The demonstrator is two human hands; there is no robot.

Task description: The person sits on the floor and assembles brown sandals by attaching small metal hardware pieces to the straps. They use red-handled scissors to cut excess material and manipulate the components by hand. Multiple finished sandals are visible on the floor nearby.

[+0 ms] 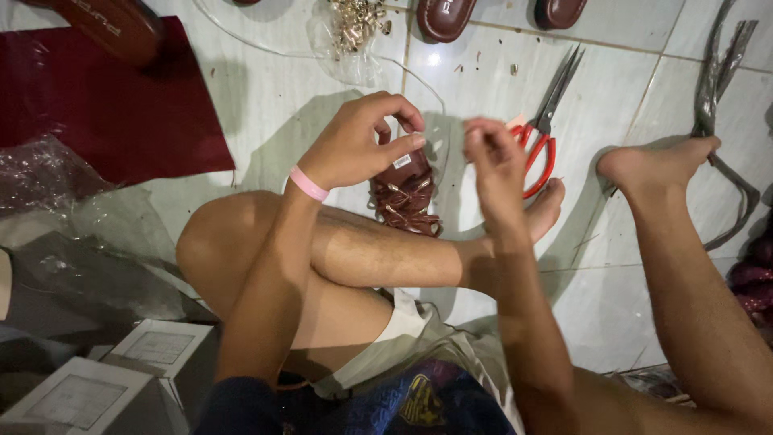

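Nearest the lens, at the bottom centre of the frame, I note dark blue patterned shorts [419, 403], with bare legs folded over a white tiled floor [644, 72].

Left hand [362, 141], centre frame: fingers curled, thumb and forefinger pinched together just above a brown strappy sandal [405, 193]. Whether anything sits inside the pinch I cannot tell. A pink wristband [308, 183] circles that wrist.

Right hand [493, 161], just right of the sandal: raised, blurred, fingertips drawn together. I cannot tell whether it grasps anything.

The sandal rests against the crossed leg, straps up, directly between and slightly below the two hands.

Outward: red-handled scissors [543, 133] lie on the tiles just beyond the right hand, blades pointing to the upper right. At upper centre, a clear bag of small metal fittings [354, 24]. Two brown soles [444, 16] at the top edge. A dark red sheet [105, 105] covers the upper left. White boxes [80, 395] sit at lower left. Grey strips [717, 89] trail along the right edge.
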